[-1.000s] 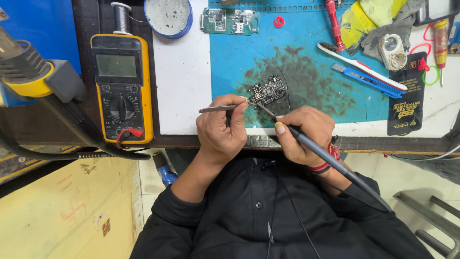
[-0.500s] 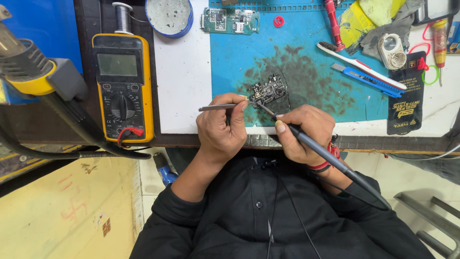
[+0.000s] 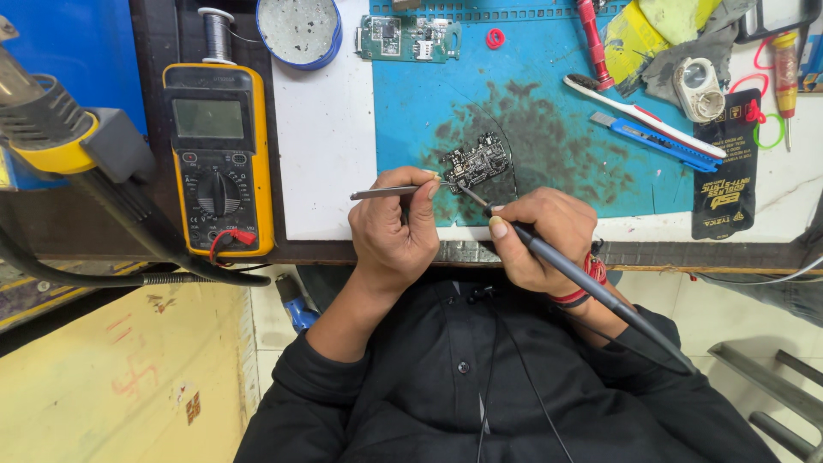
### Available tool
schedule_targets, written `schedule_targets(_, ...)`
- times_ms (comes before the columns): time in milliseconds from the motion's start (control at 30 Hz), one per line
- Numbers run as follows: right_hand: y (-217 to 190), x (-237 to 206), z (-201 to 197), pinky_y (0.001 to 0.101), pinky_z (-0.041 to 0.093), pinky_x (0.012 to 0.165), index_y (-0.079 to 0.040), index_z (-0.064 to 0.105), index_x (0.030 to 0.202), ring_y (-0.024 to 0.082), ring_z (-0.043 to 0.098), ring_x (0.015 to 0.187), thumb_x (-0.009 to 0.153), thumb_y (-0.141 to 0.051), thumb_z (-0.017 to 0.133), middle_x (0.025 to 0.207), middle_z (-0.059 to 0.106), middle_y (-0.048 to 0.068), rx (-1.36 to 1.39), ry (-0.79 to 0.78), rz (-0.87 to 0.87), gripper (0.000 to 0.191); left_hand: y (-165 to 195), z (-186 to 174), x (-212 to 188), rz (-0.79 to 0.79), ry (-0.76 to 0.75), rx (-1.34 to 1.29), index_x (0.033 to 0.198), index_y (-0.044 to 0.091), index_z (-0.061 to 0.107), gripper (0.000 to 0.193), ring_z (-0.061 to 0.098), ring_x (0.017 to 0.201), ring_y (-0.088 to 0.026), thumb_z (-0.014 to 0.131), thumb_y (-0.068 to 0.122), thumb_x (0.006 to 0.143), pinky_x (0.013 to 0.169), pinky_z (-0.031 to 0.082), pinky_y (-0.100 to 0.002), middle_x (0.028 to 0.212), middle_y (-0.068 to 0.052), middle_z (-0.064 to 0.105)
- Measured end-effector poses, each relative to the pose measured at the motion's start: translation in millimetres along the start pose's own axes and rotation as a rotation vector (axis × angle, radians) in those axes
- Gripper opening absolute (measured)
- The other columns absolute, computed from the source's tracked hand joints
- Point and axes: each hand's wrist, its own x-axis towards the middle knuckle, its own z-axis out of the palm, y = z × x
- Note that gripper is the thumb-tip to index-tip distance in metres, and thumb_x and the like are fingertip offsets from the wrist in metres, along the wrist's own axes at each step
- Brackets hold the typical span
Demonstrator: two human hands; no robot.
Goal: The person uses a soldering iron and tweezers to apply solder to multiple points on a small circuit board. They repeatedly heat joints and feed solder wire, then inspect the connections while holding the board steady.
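The left hand [image 3: 394, 227] pinches tweezers [image 3: 383, 193] beside the board [image 3: 477, 160] on the blue mat [image 3: 549, 129]. The right hand [image 3: 540, 236] grips a soldering iron [image 3: 583, 279], tip touching the board.

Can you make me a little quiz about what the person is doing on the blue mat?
1. True or false: the left hand holds metal tweezers.
2. Which hand holds the soldering iron: left or right?
3. What does the iron's tip touch? A) the yellow multimeter B) the small dark circuit board C) the blue utility knife

Key: 1 true. 2 the right hand. 3 B, the small dark circuit board on the blue mat.
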Motion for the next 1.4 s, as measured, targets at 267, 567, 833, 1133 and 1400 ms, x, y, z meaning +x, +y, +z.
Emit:
schedule_targets(267,0,-1,0,0.0341,0.049,0.061,-0.002,0.064,0.089,0.025,0.065,0.063,0.087,-0.001,0.073,0.077,0.069,0.011,0.001,0.004,0.007,0.01,0,0,-1,-0.005,0.0,-0.03,0.106,0.002,0.065,0.005,0.068,0.069,-0.013,0.068,0.006,0.104,0.063,0.052,-0.026,0.096,-0.007,0.072)
schedule_targets(567,-1,0,0,0.0339,0.049,0.061,-0.002,0.064,0.09,0.025,0.065,0.064,0.088,-0.002,0.073,0.078,0.069,0.012,0.012,0.002,-0.004,0.009,-1,1,-1,0.006,0.004,-0.029,0.106,0.003,0.065,0.005,0.07,0.072,-0.013,0.068,0.006,0.105,0.065,0.054,-0.026,0.096,-0.007,0.072)
schedule_targets(833,0,0,1,0.034,0.049,0.061,-0.002,0.064,0.09,0.025,0.065,0.063,0.088,-0.002,0.073,0.077,0.068,0.011,0.017,0.007,-0.009,0.009,-1,1,-1,-0.001,0.003,-0.018,0.105,0.002,0.065,0.005,0.068,0.07,-0.013,0.069,0.006,0.104,0.063,0.053,-0.026,0.095,-0.007,0.072)
schedule_targets(1133,1,-3,-1,0.0345,0.049,0.062,-0.003,0.064,0.093,0.026,0.065,0.065,0.088,-0.002,0.072,0.079,0.068,0.012,0.013,0.019,0.004,0.009,-2,2,1,0.011,0.006,-0.012,0.106,0.002,0.065,0.005,0.069,0.071,-0.014,0.069,0.006,0.104,0.064,0.053,-0.027,0.095,-0.008,0.072)
schedule_targets(1400,2,61,-20,0.0407,0.052,0.096,-0.007,0.062,0.134,0.034,0.07,0.113,0.105,-0.011,0.076,0.125,0.07,0.017,-0.349,-0.081,-0.251,0.033,-2,3,3,0.049,0.009,0.019,0.105,0.002,0.064,0.005,0.071,0.074,-0.019,0.068,0.004,0.103,0.067,0.055,-0.03,0.097,-0.009,0.072)
